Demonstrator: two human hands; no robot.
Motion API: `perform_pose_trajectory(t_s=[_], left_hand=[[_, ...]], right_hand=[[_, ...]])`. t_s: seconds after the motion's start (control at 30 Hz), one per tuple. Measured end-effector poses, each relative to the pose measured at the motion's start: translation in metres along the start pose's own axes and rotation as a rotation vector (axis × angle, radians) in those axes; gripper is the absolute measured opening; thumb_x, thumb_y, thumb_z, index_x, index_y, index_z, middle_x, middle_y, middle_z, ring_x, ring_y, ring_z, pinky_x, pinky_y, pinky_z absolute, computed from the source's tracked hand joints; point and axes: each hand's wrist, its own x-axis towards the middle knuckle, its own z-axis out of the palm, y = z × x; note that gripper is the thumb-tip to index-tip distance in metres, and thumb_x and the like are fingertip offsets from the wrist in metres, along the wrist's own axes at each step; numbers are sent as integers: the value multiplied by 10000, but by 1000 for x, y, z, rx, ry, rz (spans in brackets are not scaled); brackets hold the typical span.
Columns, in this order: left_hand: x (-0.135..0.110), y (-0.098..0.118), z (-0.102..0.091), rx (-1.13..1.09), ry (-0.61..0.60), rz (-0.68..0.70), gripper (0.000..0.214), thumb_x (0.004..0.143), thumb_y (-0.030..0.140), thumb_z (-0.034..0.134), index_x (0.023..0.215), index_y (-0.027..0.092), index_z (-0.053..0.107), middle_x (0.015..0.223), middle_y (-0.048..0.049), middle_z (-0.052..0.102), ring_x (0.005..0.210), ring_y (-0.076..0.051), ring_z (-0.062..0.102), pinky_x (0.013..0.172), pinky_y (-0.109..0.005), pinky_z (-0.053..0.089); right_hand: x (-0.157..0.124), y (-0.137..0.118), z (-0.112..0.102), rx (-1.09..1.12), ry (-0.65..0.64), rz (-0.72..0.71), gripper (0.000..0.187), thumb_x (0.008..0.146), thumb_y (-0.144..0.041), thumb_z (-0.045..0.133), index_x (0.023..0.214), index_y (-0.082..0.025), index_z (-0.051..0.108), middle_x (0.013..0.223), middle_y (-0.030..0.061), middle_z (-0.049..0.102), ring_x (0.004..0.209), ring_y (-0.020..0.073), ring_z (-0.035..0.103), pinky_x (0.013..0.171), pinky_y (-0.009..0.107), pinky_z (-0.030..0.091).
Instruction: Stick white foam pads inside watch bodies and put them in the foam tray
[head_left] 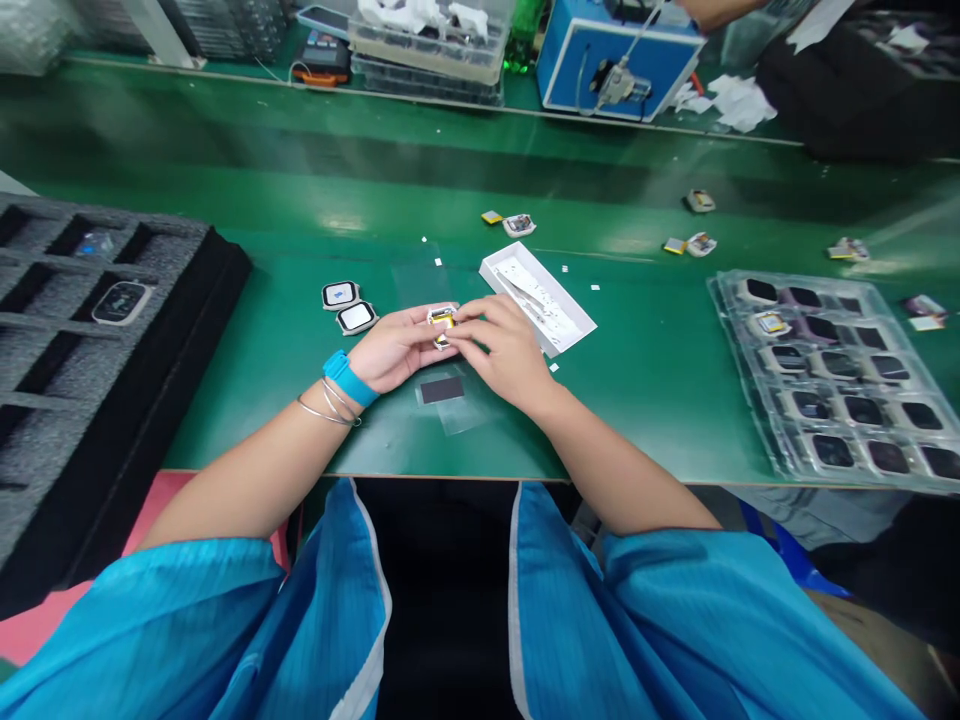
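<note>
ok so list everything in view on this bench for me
black foam tray with square cells: one, black, left of bench
clear plastic tray of dark-faced square parts: one, clear, right of bench
white cardboard box tray: one, white, just beyond hands
square watch-like frames: two, white and black, left of hands
small rectangular module: one, yellow and silver, between hands
black film strip: one, black, below hands
small loose parts: several, white and yellow, mat beyond hands
blue metal instrument box: one, blue, far bench
crumpled paper: some, white, far bench
green bench mat: one, green, under most things
co-worker's hand: one, top edge
left hand: one, holding module
right hand: one, pinching module
blue wristband: one, blue, left wrist
blue sleeves: two, blue, bottom
</note>
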Motion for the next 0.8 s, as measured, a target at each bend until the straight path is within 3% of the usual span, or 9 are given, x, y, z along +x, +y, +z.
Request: perform_pose_trajectory(t_s=[0.03,0.1,0.17,0.23,0.37,0.53,0.6,0.7,0.8], left_hand=[[0,-1,0,24,-20,20,301,779,78,691,1077,116,694,1022,-97,738,896,-155,715,891,-304,583],[0,-3,-2,64,-55,66,378,732,96,763,1101,129,689,1040,-100,742,903,-170,720,867,-307,590],[1,-6,-3,100,-93,101,450,681,145,833,1107,135,687,1021,-105,749,892,-182,725,834,-302,594],[2,-8,-5,128,-118,129,496,634,202,881,1086,132,689,995,-110,755,873,-186,727,804,-291,591],[1,-9,-5,163,-159,215,483,615,275,897,1027,122,698,989,-114,755,862,-187,722,813,-300,577],[-7,-4,0,219,-159,351,365,651,203,861,979,131,720,972,-101,752,907,-201,713,871,-324,552],[-14,4,-2,215,-126,365,376,665,202,853,1010,137,719,988,-108,748,915,-214,710,854,-343,558],[-39,25,-17,152,-22,388,456,703,247,837,1125,154,691,1077,-127,730,921,-223,708,835,-377,566],[-85,50,-45,125,180,525,474,772,296,772,1218,183,658,1186,-120,689,1025,-216,681,930,-393,532]], right_hand=[[1,2,0,63,16,37,74,868,-243,647,920,-266,694,1111,51,643,1120,238,572,1062,501,448],[3,7,-1,248,2,137,285,809,-262,705,1086,-263,640,1205,61,605,1139,221,588,983,425,527],[4,11,-1,443,-106,235,510,775,-298,732,1250,-269,549,1215,64,621,1060,197,641,892,373,577],[4,13,0,550,-199,301,576,780,-331,730,1307,-261,509,1129,57,675,944,177,683,838,353,598],[-3,5,5,524,-108,314,558,783,-360,743,1292,-241,548,1152,80,704,979,193,711,895,373,597],[-4,-10,7,479,-25,267,578,778,-402,763,1302,-249,571,1229,110,692,1070,232,706,953,416,587],[13,-11,-1,504,-139,257,623,740,-430,796,1301,-264,582,1195,100,709,1045,244,715,940,443,593],[62,1,-21,440,-304,240,600,692,-501,806,1221,-269,644,1197,97,708,1072,282,698,941,500,579],[121,40,-39,69,-102,288,490,692,-528,769,1063,-220,687,1141,143,707,1090,334,672,986,569,514]])
